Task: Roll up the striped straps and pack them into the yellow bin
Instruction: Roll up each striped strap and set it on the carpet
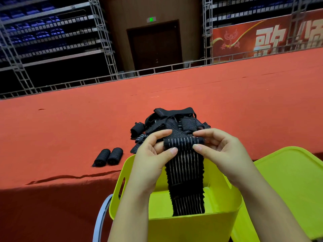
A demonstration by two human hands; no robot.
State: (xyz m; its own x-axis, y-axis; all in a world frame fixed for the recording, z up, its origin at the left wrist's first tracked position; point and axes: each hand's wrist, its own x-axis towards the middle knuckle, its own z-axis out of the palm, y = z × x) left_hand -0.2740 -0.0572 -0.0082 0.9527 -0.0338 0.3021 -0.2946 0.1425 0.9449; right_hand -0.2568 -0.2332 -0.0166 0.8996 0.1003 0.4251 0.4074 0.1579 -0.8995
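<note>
A black strap with pale stripes [185, 173] hangs from both my hands down into the yellow bin [192, 224]. Its top end is rolled into a small tube. My left hand [153, 154] pinches the tube's left end between thumb and fingers. My right hand [218, 147] pinches the right end. Behind my hands a loose pile of striped straps [173, 123] lies on the red surface. Two finished rolls [109, 157] lie side by side to the left of the bin.
The bin's yellow lid [293, 180] lies to the right, leaning at the red platform's [70, 133] edge. A grey hoop-like rim [101, 217] shows at the bin's lower left. Metal scaffolding and a railing stand beyond the platform.
</note>
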